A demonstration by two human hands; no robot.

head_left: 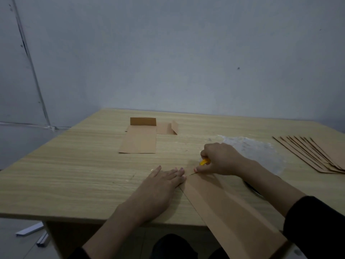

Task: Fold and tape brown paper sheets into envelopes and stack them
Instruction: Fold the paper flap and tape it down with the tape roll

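A long folded brown paper sheet lies on the wooden table and runs from the middle toward the near right edge, overhanging it. My left hand lies flat with straight fingers, pressing the sheet's far left corner. My right hand grips a small yellow tool, its fingertips at the sheet's far end. What the tool is cannot be made out. A finished brown envelope with an upright flap lies farther back, a second folded piece beside it.
A fanned stack of brown paper sheets lies at the table's right edge. A clear plastic sheet is spread behind my right hand. White strips lie on the floor at the lower left. A pale wall stands behind the table.
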